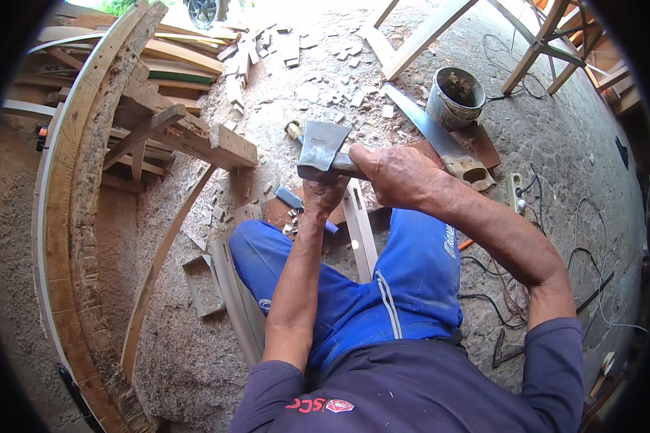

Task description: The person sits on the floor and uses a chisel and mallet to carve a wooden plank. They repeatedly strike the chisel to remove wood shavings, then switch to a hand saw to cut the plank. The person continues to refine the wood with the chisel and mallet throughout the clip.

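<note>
My right hand (404,177) is closed round the wooden handle of a hatchet (325,146). Its broad grey head hangs directly over my left hand (325,193). The left hand's fingers look curled, but the hatchet head covers most of them, so what they grip is hidden. Between my knees lies a pale wooden bar (360,238) with a slot cut near its far end, close beside the left hand. Near my left wrist is a flat grey-blue blade (289,198), and a blue handle (331,226) shows on the other side of the forearm; whether they join is hidden.
A handsaw (426,130) lies at the right, beside a stained bucket (456,97). A power strip (515,193) with cables is farther right. Long curved timber (87,180) stands on the left with a beam (231,148) jutting inward. Wood offcuts (291,49) litter the floor beyond.
</note>
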Tool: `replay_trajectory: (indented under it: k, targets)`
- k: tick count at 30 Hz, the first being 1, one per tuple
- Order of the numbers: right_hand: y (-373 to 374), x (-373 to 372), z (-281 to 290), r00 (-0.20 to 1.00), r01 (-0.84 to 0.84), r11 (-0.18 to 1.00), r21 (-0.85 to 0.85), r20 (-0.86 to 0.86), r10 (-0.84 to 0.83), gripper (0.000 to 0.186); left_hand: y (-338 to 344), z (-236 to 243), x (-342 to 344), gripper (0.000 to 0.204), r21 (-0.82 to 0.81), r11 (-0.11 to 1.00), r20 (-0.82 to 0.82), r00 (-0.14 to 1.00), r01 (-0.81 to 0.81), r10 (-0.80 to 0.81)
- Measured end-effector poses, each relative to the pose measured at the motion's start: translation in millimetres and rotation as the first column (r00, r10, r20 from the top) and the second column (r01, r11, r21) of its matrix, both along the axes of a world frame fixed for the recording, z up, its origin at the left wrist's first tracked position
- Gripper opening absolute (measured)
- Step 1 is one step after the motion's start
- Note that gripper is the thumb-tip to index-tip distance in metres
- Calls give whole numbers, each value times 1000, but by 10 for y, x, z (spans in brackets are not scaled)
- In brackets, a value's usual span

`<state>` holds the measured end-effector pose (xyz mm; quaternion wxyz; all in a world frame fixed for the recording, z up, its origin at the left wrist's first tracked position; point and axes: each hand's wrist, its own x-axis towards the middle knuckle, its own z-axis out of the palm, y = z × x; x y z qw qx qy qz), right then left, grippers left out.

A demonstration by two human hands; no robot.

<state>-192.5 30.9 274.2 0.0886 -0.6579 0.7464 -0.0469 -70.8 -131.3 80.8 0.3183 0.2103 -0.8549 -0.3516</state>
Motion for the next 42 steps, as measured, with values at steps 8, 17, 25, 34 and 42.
replay_trajectory:
  k: [8, 17, 25, 34, 42]
  targets:
    - [51, -15, 593, 985, -37, 842, -539, 122, 121, 39, 12, -45, 42, 51, 226, 974, -203, 977, -25, 72]
    - [-46, -28, 0, 999, -30, 999, -35, 22, 31, 21, 30, -111, 91, 32, 147, 989, 56, 998, 12, -21]
    - [-9, -6, 781, 995, -34, 679, -733, 42, 95, 33, 67, 21, 56, 68, -20, 993, -45, 992, -120, 119]
    - [-14, -100, -95, 999, -6, 997, -76, 54, 11, 20, 20, -246, 14, 30, 163, 987, -33, 999, 8, -3]
    - [44, -5, 616, 981, 13, 677, -735, 141, 134, 36, 56, -90, 43, 61, -5, 997, 32, 996, -78, 78]
